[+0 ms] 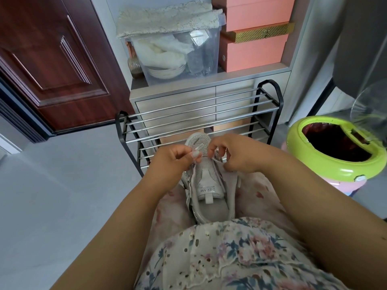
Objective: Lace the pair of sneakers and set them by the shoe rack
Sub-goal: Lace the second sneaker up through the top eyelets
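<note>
A pale grey sneaker (206, 183) rests on my lap, toe pointing away from me, its tongue marked "DREAM". My left hand (171, 162) pinches a thin lace end at the sneaker's left eyelets. On the right side my right hand (234, 154) pinches the lace near the front eyelets. Just beyond the sneaker stands the black and chrome shoe rack (196, 120), its bars bare. Only one sneaker of the pair is in view.
A green-rimmed pink bin (335, 162) with a dark liner stands at the right. Behind the rack is a grey cabinet (173, 101) holding a clear storage box (180, 57) and pink boxes (253, 49). A dark red door (52, 59) is at the left, above grey floor (62, 185).
</note>
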Action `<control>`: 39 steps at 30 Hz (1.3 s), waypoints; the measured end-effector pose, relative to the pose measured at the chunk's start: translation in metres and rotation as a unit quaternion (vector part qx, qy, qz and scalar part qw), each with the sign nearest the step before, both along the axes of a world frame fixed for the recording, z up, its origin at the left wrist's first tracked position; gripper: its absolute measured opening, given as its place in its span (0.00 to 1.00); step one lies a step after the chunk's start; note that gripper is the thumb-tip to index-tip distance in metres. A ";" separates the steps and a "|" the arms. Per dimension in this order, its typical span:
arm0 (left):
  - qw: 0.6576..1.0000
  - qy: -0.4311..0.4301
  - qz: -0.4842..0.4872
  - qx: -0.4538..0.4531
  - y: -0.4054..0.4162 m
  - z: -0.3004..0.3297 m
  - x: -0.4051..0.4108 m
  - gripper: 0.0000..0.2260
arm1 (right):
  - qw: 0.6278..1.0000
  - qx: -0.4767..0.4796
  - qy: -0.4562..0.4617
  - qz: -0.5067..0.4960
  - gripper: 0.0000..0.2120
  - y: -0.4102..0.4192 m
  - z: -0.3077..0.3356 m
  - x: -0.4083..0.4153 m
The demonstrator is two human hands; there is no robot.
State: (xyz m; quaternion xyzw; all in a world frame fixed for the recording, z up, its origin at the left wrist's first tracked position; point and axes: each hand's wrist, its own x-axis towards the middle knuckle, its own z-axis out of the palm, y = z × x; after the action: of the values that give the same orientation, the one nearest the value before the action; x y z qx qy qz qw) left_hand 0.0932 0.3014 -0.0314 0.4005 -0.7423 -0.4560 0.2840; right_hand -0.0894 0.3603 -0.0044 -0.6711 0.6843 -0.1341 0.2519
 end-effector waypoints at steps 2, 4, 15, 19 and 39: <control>1.000 0.006 0.004 0.000 0.000 -0.001 0.000 0.08 | 0.998 -0.009 0.062 0.017 0.18 -0.003 0.002 0.006; 1.000 0.006 0.006 0.000 -0.001 -0.002 0.000 0.09 | 0.993 -0.022 0.110 0.031 0.16 -0.008 0.000 0.013; 0.999 0.027 0.026 0.024 -0.002 -0.004 -0.001 0.09 | 0.997 -0.062 0.014 0.032 0.12 -0.020 -0.022 0.002; 0.999 0.027 0.028 0.025 -0.002 -0.004 -0.002 0.09 | 0.997 -0.069 -0.020 0.016 0.10 -0.023 -0.026 -0.001; 0.991 0.098 0.054 0.068 -0.016 0.005 -0.016 0.05 | 0.947 -0.112 -0.278 -0.116 0.05 -0.022 -0.040 0.010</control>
State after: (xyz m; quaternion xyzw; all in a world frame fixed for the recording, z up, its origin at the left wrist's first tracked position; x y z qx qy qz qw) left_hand 0.0772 0.2856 -0.0268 0.4115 -0.6555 -0.5267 0.3516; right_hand -0.0797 0.3387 -0.0441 -0.5470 0.6406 -0.4196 0.3382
